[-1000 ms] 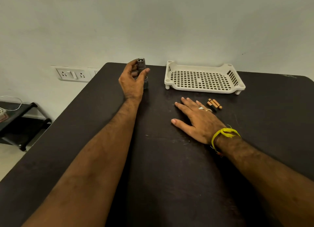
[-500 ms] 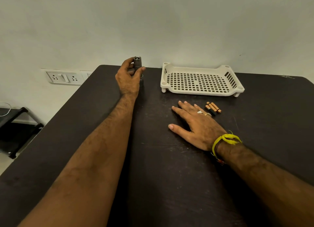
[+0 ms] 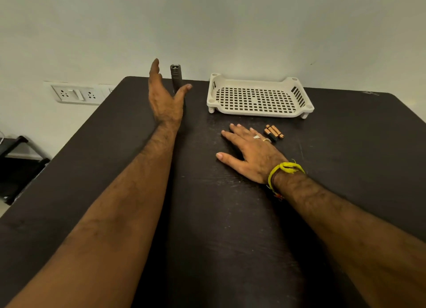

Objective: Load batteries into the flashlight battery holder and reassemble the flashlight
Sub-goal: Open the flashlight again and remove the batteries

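Two bare forearms are reaching out from the near edge across the dark table (image 3: 230,227). The right hand (image 3: 250,154) is lying palm down near the middle of the table, fingers straight and slightly fanned, its grip spread and holding nothing; a ring is showing on one finger and a yellow thread wristband (image 3: 284,169) is circling the wrist. Just beyond those fingertips, toward the right edge, three AA batteries (image 3: 274,132) are lying side by side, touching one another, apart from the hand. Farther back, a cream perforated plastic tray (image 3: 259,109) is standing on short legs near the far edge. The left hand (image 3: 164,100) is hovering near the far left corner, fingers straight and thumb stretched out, its grip spread wide with nothing in it. The dark metal flashlight body (image 3: 176,77) is standing upright at the far edge, between that thumb and fingers but not held. A wall socket panel (image 3: 75,93) is sitting on the wall past the left edge.
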